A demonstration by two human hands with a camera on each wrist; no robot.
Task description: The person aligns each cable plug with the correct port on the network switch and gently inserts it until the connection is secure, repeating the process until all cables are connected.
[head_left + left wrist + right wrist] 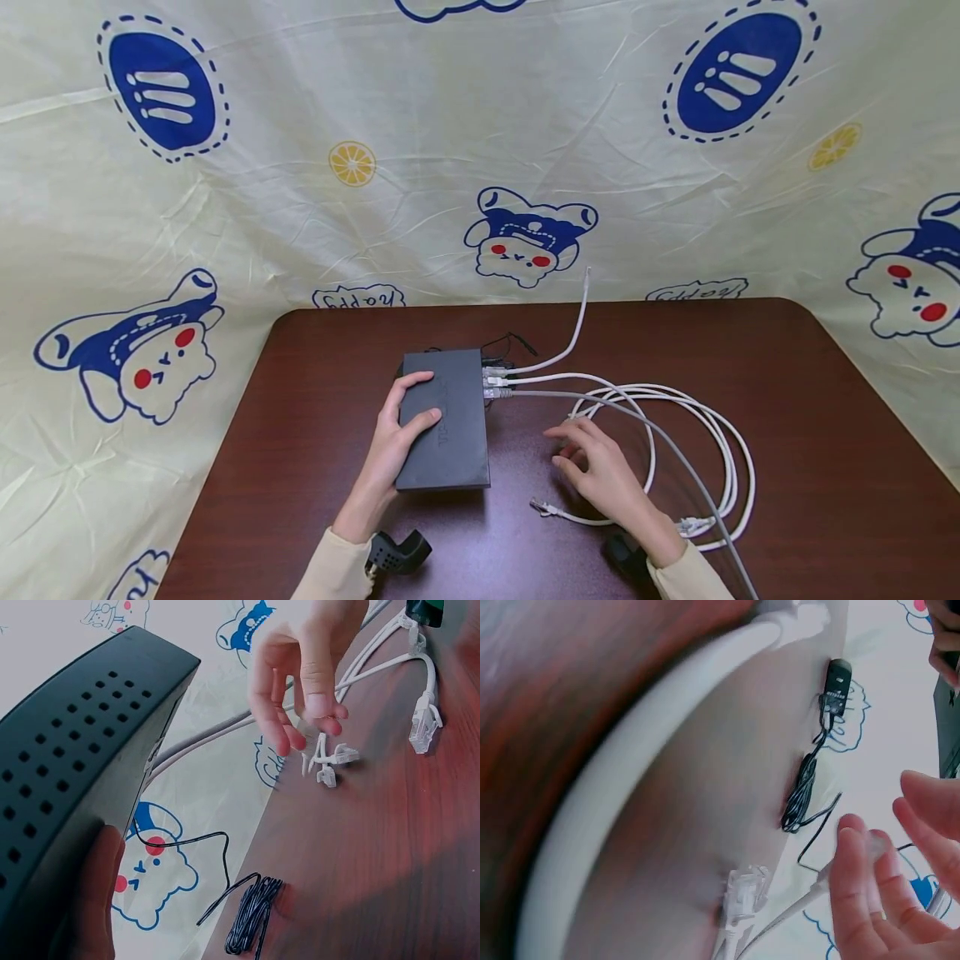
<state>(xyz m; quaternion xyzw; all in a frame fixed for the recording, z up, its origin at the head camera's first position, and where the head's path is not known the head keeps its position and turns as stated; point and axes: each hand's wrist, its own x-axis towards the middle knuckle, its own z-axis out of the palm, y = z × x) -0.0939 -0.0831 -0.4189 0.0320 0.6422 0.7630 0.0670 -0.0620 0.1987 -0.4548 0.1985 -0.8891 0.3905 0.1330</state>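
In the head view my left hand (401,433) grips a dark network switch (450,425) by its left side, thumb on the top face. Three network cables run into the switch's right edge: one white cable (562,354) rises toward the back, a second curves right, and a grey cable (682,454) crosses to the front. Vent holes cover the switch's side in the left wrist view. My right hand (603,475) hovers right of the switch with loosely bent fingers, apparently holding nothing. Left of it lies a loose cable plug (542,506).
A white cable coil (738,458) lies on the brown table (832,483), right of my right hand. Behind the switch is a bundled thin black cord (255,915) with a black power adapter (838,686). A patterned cloth (450,100) hangs behind the table.
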